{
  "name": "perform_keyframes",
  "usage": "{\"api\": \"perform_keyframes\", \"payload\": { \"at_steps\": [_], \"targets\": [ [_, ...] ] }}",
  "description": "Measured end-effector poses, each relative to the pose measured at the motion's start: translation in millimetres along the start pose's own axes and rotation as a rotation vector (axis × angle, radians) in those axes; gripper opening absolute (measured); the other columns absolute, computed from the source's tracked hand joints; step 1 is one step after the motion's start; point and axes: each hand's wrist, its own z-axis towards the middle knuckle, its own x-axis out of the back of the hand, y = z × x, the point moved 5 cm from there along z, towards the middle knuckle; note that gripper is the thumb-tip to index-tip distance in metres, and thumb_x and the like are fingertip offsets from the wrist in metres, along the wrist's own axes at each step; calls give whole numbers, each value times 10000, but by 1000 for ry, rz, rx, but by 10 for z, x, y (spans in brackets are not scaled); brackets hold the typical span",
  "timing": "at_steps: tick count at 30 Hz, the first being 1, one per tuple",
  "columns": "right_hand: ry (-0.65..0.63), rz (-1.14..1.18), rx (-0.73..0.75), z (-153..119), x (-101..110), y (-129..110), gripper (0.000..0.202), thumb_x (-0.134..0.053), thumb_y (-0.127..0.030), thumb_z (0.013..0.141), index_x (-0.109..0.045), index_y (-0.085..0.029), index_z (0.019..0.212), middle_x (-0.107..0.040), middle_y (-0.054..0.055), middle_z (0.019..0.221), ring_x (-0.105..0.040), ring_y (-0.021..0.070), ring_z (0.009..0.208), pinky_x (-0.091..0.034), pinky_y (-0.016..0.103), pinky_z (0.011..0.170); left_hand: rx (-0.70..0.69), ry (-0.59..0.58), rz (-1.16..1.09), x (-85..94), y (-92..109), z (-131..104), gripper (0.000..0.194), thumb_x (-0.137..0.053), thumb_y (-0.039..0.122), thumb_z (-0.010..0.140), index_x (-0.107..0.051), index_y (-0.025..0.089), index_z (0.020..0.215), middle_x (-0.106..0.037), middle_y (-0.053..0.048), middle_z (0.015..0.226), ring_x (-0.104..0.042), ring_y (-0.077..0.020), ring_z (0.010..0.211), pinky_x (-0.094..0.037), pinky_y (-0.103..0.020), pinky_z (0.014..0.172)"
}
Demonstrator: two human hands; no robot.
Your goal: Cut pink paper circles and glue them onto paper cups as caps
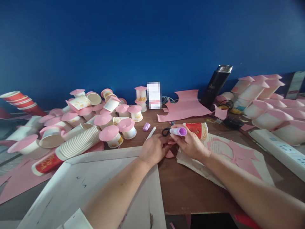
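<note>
In my right hand (192, 144) is a purple glue stick (178, 131), uncapped end not clearly visible, held between thumb and fingers. My left hand (154, 149) is closed beside it, its fingertips pinching the edge of a small pink paper piece (170, 154) above the brown table. Behind my hands lie black-handled scissors (166, 131), a white pen (151, 132) and a purple cap (146, 127). A red and white paper cup (199, 129) lies on its side just past my right hand.
Many paper cups with pink paper tops (109, 133) crowd the left; more stand at the right. A stack of white cups (79, 141), a large white board (114, 181), pink sheet (186, 106), black bottle (218, 84), power strip (281, 149) and paper scraps (243, 156) surround my hands.
</note>
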Motion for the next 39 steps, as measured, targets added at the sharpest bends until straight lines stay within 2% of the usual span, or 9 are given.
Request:
{"api": "perform_keyframes", "payload": {
  "at_steps": [4,6,11,15,20,26,30,34,39],
  "targets": [
    [190,108,109,-34,149,-104,263,-533,-349,903,-565,-204,1120,-664,93,1090,-641,225,998,-500,353,874,20,-13,-96,-5,-50,20,288,-503,434,880,-718,244,860,-655,-17,911,-624,-174,868,-468,-264,717],
    [208,134,177,-65,201,-169,221,-571,-337,881,-610,-204,1053,-669,84,1076,-632,224,1010,-493,351,887,61,-29,-108,-11,-98,35,309,-495,453,878,-717,240,855,-655,-16,884,-627,-178,839,-460,-273,717],
    [-27,48,177,-123,111,-223,192,-601,-351,851,-665,-207,961,-697,46,894,-642,176,737,-516,300,693,17,-104,-131,-10,-139,66,290,-452,352,899,-694,225,803,-653,-16,889,-621,-157,818,-438,-256,713],
    [-184,-91,111,-127,-12,-175,226,-582,-401,853,-681,-202,897,-694,30,812,-624,166,684,-493,286,654,-5,-127,-119,10,-142,69,336,-412,351,910,-661,205,739,-639,-22,826,-604,-155,767,-426,-254,663],
    [-216,-187,98,-93,-65,-165,231,-574,-414,852,-676,-207,838,-676,1,724,-620,152,647,-457,267,612,-56,-135,-153,12,-109,60,320,-405,313,912,-678,212,777,-638,-23,822,-603,-154,765,-434,-261,673],
    [-227,-287,85,-73,-105,-131,225,-587,-417,824,-638,-211,749,-645,-9,645,-595,153,587,-402,257,534,-24,-134,-105,-9,-134,61,322,-417,311,912,-697,200,797,-630,-41,849,-611,-158,775,-460,-274,695],
    [-272,-322,40,-78,-135,-67,159,-599,-369,799,-633,-214,815,-666,-4,692,-606,160,612,-403,254,550,-37,-136,-114,0,-126,57,326,-407,327,924,-696,213,827,-623,-34,857,-612,-159,780,-469,-285,694],
    [-267,-342,27,-79,-134,-68,203,-621,-350,765,-598,-220,920,-669,-1,737,-622,175,655,-411,256,574,-47,-135,-122,20,-111,50,292,-420,292,912,-695,221,841,-623,-27,862,-613,-157,790,-477,-288,705],
    [-286,-361,36,-78,-120,-107,164,-621,-366,761,-561,-224,817,-654,-19,683,-594,152,572,-373,242,522,-22,-134,-134,10,-132,48,275,-433,290,895,-696,217,858,-635,-27,903,-618,-159,817,-482,-281,709]
  ]
}}
